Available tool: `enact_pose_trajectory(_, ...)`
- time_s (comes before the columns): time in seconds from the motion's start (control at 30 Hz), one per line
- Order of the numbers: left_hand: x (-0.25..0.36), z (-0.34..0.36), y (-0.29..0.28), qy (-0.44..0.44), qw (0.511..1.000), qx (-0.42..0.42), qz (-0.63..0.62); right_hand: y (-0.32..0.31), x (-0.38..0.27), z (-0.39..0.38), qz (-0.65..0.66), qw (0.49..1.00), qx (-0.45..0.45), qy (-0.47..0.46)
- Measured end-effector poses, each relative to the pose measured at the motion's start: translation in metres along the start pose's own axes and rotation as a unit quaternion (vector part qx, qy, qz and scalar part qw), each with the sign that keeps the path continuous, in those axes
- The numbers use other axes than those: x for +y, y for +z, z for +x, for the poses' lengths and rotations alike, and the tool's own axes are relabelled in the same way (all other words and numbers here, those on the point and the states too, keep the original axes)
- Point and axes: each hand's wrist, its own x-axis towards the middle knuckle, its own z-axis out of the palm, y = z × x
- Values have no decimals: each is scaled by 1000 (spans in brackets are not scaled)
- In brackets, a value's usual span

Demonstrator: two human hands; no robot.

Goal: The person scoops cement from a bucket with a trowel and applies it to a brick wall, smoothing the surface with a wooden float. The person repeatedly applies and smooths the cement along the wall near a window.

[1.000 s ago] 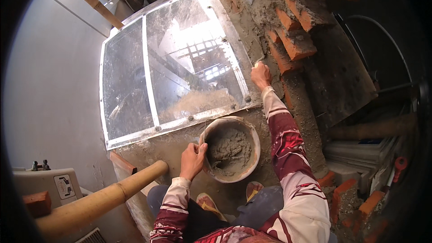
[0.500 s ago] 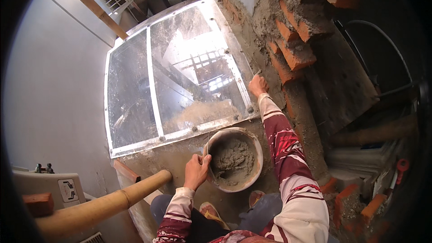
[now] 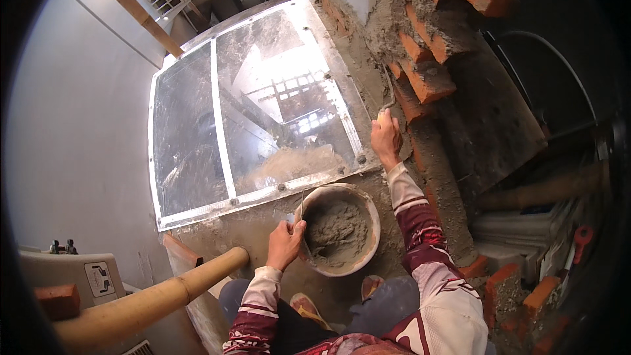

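My right hand (image 3: pixel 388 137) is wrapped round the light-coloured handle of a trowel (image 3: pixel 392 97). Its bent metal neck points away from me, and the blade lies along the mortar-smeared ledge (image 3: pixel 358 59) beside the brickwork, hard to make out there. My left hand (image 3: pixel 285 244) pinches the thin wire handle of a round bucket (image 3: pixel 374 223) at the rim's left side. Grey wet mortar (image 3: pixel 338 230) fills much of this bucket, with a scooped hollow in it.
A framed clear panel (image 3: pixel 263 112) spans the middle, its edges taped white. Jagged orange bricks (image 3: pixel 430 82) jut out on the right. From the lower left comes a thick bamboo pole (image 3: pixel 158 289); a thinner one (image 3: pixel 135 6) crosses the upper left. A red-handled tool (image 3: pixel 582 236) lies far right.
My right hand has turned, and the trowel's handle and neck now show, reaching toward the bricks. The left hand keeps its hold on the bucket handle. The view has shifted slightly.
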Motion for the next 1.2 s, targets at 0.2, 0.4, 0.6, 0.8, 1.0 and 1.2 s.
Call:
enact_pose_trajectory(0.2, -7, 0, 0, 4, 1000, 0, 4, 27, -7, 16, -19, 999, -35, 1)
enact_pose_trajectory(0.4, -8, 4, 2, 2, 1000, 7, 17, 25, -15, 44, -22, 998, -58, 24)
enact_pose_trajectory(0.6, -7, 3, 0, 2, 1000, 10, 21, 7, 2, 6, 27, 999, 28, 14)
enact_pose_trajectory(0.8, 2, -4, 1, 12, 1000, 6, 5, 32, -5, 24, -68, 994, -89, 7)
enact_pose_trajectory(1.0, 7, -12, 4, 8, 1000, 2, 7, 62, -3, 63, -120, 972, -185, 86)
enact_pose_trajectory(1.2, 5, -12, 5, 0, 1000, 13, 8, 65, -1, 82, -134, 976, -165, 56)
